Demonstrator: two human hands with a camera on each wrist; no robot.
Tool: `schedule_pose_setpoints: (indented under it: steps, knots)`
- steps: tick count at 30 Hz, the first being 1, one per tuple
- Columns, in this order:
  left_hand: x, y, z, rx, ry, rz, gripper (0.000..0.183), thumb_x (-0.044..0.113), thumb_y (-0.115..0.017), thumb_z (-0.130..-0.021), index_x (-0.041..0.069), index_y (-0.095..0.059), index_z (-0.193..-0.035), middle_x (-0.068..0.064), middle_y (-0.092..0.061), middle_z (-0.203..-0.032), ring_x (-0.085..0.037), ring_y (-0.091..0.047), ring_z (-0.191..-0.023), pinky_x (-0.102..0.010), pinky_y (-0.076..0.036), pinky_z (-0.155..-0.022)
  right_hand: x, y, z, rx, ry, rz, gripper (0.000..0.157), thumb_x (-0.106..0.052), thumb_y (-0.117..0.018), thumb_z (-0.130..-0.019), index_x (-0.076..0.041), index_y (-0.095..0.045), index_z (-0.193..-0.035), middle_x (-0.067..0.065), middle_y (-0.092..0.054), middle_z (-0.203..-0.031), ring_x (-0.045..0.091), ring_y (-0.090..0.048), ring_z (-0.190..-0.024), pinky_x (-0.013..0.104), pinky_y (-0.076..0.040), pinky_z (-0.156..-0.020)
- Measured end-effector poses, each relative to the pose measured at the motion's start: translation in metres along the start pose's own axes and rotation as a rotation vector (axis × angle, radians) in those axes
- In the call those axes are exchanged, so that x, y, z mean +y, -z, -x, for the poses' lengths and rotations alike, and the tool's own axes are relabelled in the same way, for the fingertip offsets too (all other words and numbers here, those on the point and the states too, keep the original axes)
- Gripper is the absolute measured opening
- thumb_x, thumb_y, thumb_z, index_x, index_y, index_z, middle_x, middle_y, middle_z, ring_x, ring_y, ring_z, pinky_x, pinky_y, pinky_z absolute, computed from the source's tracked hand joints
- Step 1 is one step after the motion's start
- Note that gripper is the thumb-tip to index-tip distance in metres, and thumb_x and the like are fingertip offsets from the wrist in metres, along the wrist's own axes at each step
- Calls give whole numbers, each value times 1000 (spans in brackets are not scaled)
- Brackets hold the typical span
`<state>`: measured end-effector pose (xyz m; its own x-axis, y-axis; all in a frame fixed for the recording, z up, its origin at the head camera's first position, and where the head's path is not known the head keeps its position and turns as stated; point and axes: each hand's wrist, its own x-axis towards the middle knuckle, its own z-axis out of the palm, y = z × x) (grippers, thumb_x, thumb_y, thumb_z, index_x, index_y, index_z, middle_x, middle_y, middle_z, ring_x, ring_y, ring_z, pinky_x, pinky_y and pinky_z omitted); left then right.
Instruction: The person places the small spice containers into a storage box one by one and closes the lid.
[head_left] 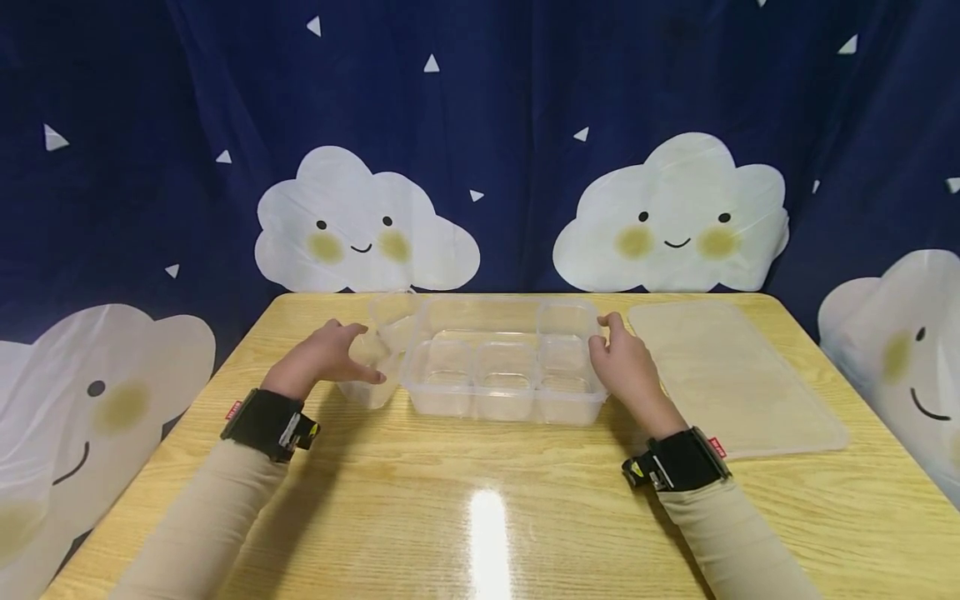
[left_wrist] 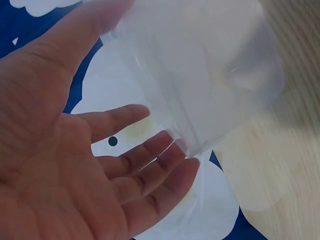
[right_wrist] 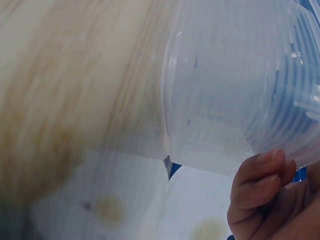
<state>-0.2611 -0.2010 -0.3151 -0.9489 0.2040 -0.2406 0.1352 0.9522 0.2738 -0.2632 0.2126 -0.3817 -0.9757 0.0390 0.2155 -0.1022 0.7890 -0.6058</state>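
My left hand (head_left: 324, 360) holds a small clear plastic container (head_left: 369, 390) by its edge, left of a large clear organizer box (head_left: 506, 313). In the left wrist view the thumb overlaps one end of the container's rim, and fingertips (left_wrist: 192, 164) meet the other end. Another small clear container (head_left: 393, 312) stands behind it, by the box's back left corner. Several small clear bins (head_left: 506, 382) sit inside the box, along its front and at the right. My right hand (head_left: 624, 360) grips the box's right side, its fingers curled at the edge in the right wrist view.
A flat, translucent lid-like sheet (head_left: 738, 379) lies on the wooden table (head_left: 420, 492) to the right of the box. Behind the table's far edge hangs a dark blue curtain (head_left: 510, 100) with smiling clouds.
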Motion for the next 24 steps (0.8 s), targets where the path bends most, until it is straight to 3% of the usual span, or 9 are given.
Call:
schedule_pose_setpoints:
  steps: [13, 24]
  knots:
    - [-1, 7, 5, -82, -17, 2, 102, 47, -85, -78, 0, -37, -154, -42, -25, -154, -56, -25, -144, -67, -34, -109, 1, -1, 2, -10, -9, 11, 45, -21, -38, -102, 2, -45, -140, 10, -51, -73, 24, -46, -58, 34, -35, -52]
    - [-4, 10, -5, -99, -59, -39, 96, 47, -86, -77, 1, -43, -149, -40, -35, -149, -54, -34, -139, -63, -39, -106, 1, -2, 2, 4, 11, 8, 45, -19, -37, -101, 1, -46, -140, 2, -37, -60, 18, -34, -49, 32, -30, -47]
